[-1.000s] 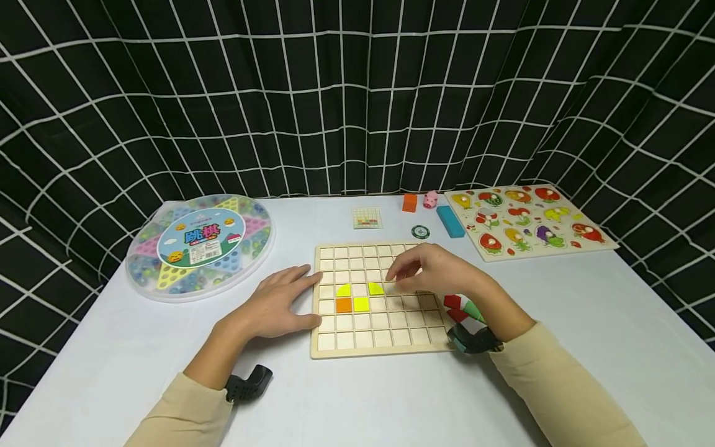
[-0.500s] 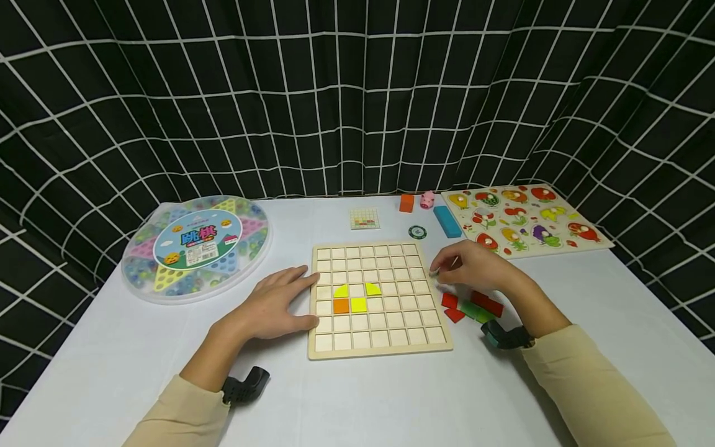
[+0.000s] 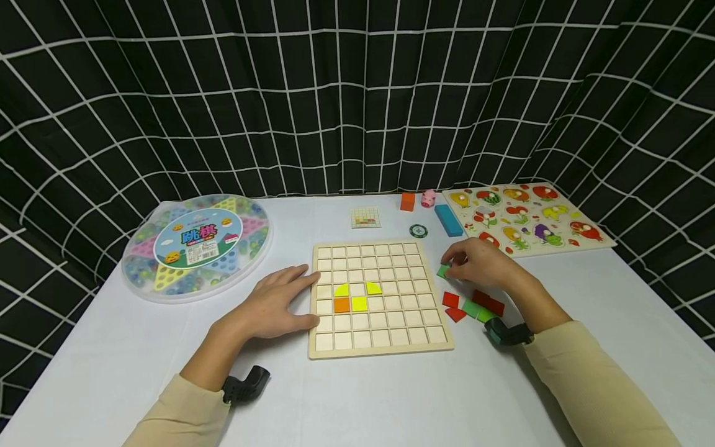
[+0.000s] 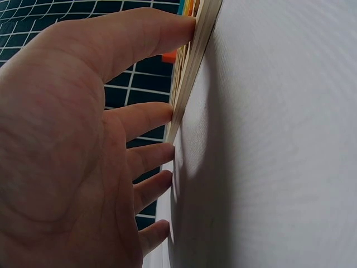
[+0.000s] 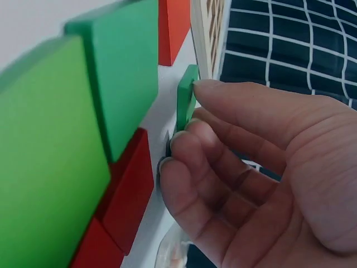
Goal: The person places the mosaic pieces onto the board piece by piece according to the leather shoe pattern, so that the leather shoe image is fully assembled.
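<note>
A wooden grid board [image 3: 391, 338] lies flat on the table. My left hand [image 3: 274, 304] rests beside its left edge, fingers spread, thumb and index fingertip touching the rim; the left wrist view shows the thumb [image 4: 150, 33] against the wood. Off the board's right edge, my right hand [image 3: 483, 261] pinches a small green tile [image 5: 187, 95] between thumb and fingers. On the grid sit an orange tile [image 3: 342, 305], a yellow square tile [image 3: 359, 303] and two yellow rounded tiles, one left [image 3: 341, 290] and one right [image 3: 373, 288].
Below my right hand lie red tiles [image 3: 488, 302] and green tiles [image 3: 472, 308]. Behind the board are a pattern card [image 3: 365, 217], a poker chip [image 3: 418, 231], an orange block [image 3: 408, 202], a pink pig [image 3: 428, 198], a blue block [image 3: 449, 220], a fruit puzzle [image 3: 558, 245] and a marble-game box [image 3: 167, 288].
My right hand has moved from above the grid to the right, off the board, and now pinches a green tile there. My left hand has stayed at the board's left edge.
</note>
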Motion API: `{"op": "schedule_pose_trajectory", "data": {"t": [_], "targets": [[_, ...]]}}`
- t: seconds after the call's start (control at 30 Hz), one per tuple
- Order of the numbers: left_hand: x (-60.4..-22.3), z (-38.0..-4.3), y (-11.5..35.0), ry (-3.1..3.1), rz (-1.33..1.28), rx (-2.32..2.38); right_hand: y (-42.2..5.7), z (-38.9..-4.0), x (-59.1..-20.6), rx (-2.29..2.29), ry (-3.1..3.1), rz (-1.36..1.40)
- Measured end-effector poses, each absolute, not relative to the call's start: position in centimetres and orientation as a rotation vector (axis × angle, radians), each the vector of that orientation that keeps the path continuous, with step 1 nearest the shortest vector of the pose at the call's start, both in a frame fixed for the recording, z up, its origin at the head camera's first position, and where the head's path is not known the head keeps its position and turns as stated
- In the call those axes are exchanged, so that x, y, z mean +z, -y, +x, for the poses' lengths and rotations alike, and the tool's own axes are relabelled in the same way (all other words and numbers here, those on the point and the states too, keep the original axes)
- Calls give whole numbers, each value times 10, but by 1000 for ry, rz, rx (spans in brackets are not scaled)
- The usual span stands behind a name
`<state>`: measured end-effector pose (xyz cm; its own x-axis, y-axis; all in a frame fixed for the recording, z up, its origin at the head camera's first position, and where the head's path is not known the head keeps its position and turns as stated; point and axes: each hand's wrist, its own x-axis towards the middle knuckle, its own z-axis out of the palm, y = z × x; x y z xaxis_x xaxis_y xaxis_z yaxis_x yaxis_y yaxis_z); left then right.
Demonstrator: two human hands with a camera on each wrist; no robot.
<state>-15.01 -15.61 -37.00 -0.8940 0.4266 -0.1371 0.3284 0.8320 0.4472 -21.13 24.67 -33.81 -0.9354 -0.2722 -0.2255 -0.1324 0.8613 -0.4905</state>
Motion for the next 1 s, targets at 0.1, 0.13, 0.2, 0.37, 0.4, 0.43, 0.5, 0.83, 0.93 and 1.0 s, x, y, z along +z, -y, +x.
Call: {"op": "schedule_pose_trajectory", "data": {"t": [0.1, 0.13, 0.2, 0.37, 0.4, 0.43, 0.5, 0.83, 0.93, 1.0], "targets": [[-370, -150, 156, -2785, 585, 622, -246, -212, -339, -689, -2748, -305], [-369, -150, 156, -2784, 580, 625, -245, -212, -339, -688, -2748, -306], [-369, -150, 157, -2785, 573, 627, -244, -212, -340, -691, -2744, -300], [-370, -150, 157, -2782, 571, 624, -238, -212, -342, -674, -2757, -311], [-370, -151, 157, -2781, 574, 623, -237, -212, -342, -672, -2757, -315], [-370, -151, 157, -2781, 576, 622, -236, -212, -341, -676, -2756, -319], [-371, -151, 157, -2780, 572, 618, -235, -211, -340, -711, -2749, -319], [-370, -151, 157, -2778, 575, 619, -234, -211, -331, -992, -2665, -297], [-369, -151, 157, -2779, 581, 626, -228, -210, -328, -1012, -2656, -294], [-370, -151, 157, -2778, 578, 628, -223, -209, -326, -1017, -2655, -307]]}}
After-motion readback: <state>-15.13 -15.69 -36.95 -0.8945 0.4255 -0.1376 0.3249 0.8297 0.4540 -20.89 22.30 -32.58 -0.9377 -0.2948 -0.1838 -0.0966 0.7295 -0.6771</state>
